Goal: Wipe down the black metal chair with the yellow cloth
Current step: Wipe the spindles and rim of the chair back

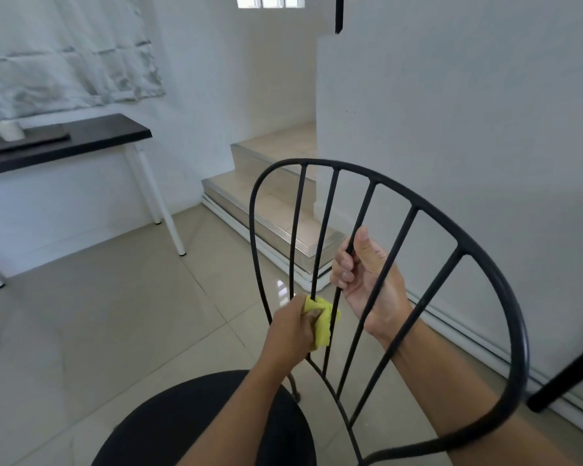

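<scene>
Yellow cloth (321,320) sits bunched in my left hand (292,331), whose fingers are curled tight around it and press it against a thin upright rod low on the back of the black metal chair (414,209). My right hand (364,270) is closed around the neighbouring rod higher up, thumb pointing upward along it, while another rod crosses in front of the wrist. Both forearms reach in over the round black seat (189,422) at the bottom of the view. The chair's curved back hoop arcs around both hands. Under the chair I see glossy beige floor tiles (115,314) with light reflecting off them near the rods. Just beyond the chair back, two tiled steps (266,196) with ribbed metal edging rise beside a plain white wall (451,112). Far to the left stands a black-topped counter (111,132) on white legs, carrying a white cup (11,129) on a dark flat tray (44,136). A pale curtain (64,55) hangs behind it.
</scene>
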A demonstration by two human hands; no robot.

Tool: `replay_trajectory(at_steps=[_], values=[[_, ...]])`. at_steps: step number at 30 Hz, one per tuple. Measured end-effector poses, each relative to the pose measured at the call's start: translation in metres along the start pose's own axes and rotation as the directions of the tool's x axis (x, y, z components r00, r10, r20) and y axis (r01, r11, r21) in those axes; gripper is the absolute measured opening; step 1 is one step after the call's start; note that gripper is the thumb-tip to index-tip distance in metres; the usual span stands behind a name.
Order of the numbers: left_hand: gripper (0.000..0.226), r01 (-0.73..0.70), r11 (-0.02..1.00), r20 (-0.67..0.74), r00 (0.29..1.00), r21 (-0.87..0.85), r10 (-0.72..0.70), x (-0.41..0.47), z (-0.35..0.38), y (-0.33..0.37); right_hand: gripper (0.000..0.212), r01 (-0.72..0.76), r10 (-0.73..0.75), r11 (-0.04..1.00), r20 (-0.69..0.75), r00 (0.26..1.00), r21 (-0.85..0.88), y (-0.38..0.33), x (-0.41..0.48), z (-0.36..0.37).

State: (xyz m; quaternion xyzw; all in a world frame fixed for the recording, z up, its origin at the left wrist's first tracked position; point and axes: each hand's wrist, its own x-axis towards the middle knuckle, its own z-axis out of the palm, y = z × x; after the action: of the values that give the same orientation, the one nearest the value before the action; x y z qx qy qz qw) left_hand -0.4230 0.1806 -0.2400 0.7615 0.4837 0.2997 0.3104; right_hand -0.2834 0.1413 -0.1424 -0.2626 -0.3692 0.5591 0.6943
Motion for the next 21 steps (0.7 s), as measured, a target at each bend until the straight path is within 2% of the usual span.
replay_trajectory(at_steps=[4,10,15,18,21], values=[[0.015,-0.059,0.996,-0.034,0.998,0.068,0.061,0.014,-0.022,0.029,0.031,0.004,-0.004,1.000,-0.004,1.000,-0.003,0.000,0.000,-0.001],[0.018,-0.142,0.989,-0.097,0.985,0.049,0.146,0.036,-0.062,0.087,0.034,0.007,-0.007,1.000,0.022,1.000,0.012,0.001,0.001,-0.003],[0.019,-0.156,0.986,-0.141,0.977,0.054,0.162,0.051,-0.078,0.119,0.034,0.031,-0.031,0.998,0.008,0.999,-0.048,-0.002,-0.002,-0.002],[0.018,-0.162,0.986,-0.197,0.969,-0.037,0.152,0.052,-0.083,0.132,0.035,0.050,-0.072,0.983,-0.124,0.990,-0.175,-0.007,-0.007,0.002],[0.019,-0.167,0.971,-0.331,0.938,-0.173,0.103,0.053,-0.095,0.142,0.039,0.084,-0.149,0.961,-0.239,0.960,-0.264,-0.014,-0.023,-0.005]])
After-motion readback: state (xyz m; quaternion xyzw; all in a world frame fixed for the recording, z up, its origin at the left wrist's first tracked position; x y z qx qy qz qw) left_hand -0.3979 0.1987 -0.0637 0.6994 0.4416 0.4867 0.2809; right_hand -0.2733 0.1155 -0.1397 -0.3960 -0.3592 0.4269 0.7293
